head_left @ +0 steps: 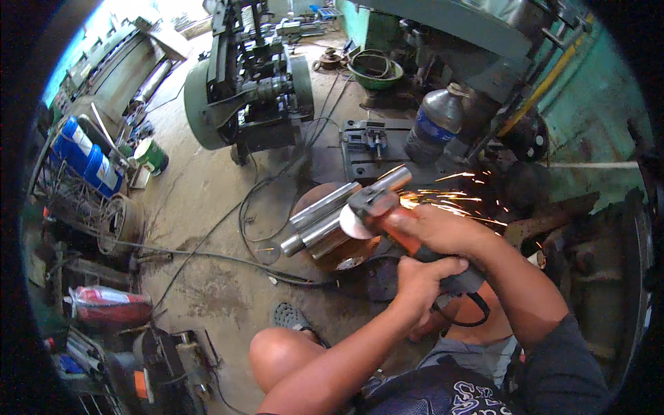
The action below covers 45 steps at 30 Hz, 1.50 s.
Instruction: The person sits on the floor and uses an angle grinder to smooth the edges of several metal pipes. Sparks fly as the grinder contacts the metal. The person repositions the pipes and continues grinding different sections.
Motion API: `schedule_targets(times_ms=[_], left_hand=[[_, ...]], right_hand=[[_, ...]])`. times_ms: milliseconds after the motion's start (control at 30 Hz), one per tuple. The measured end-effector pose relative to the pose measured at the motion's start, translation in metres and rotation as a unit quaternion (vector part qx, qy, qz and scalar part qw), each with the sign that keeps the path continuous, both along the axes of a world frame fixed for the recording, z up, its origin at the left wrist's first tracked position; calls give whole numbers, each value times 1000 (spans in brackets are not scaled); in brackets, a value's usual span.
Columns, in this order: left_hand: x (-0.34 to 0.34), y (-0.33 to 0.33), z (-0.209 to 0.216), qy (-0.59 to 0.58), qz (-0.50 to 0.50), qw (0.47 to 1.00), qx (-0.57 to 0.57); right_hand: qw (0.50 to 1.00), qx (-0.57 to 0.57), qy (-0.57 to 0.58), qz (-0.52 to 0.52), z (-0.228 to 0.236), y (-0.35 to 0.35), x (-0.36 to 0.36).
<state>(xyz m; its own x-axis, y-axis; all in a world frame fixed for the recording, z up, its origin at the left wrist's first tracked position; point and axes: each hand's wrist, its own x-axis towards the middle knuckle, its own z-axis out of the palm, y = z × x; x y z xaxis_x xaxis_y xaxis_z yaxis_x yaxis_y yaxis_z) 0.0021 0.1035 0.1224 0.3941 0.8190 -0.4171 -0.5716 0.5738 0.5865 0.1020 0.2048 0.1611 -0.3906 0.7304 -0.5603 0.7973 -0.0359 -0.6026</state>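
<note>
My right hand (441,227) wraps around the front of an orange and black angle grinder (372,205). Behind it, my left hand (419,285) grips the grinder's dark rear body. The pale grinding disc (353,221) is against or very near several shiny round metal bars (324,207) lying side by side; the exact contact is hidden. Orange sparks (449,200) spray out to the right of the grinder head. Under the bars shows a round, rust-brown support (346,254). A black cord loops below the grinder's rear end.
Cables (235,254) run across the concrete floor. Beyond the bars are a machine vise (370,142) on a slotted plate and a large plastic bottle (436,123). A heavy machine (256,97) stands ahead. Blue buckets (90,159) and a red-and-clear wrapped bundle (111,306) are at left.
</note>
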Motion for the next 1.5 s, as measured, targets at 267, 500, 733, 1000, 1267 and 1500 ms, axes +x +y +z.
schedule_targets(times_ms=[267,500,733,1000,1267,1500], left_hand=[[12,10,-2,-19,0,998,52],[2,-1,-3,-54,46,997,27],[-7,-13,-4,-46,112,992,29],[-10,-25,-9,18,96,994,44],[3,-22,-17,-19,99,994,43],[8,-18,-18,-16,93,994,49]], right_hand=[[995,-16,51,-84,3,2,16],[999,-6,-50,-17,7,1,-6],[999,-33,-1,-7,1,-6,-20],[1000,-21,-4,-16,7,-26,-30],[998,-1,-54,-21,11,-23,-30],[999,-38,-2,-33,17,-22,-27]])
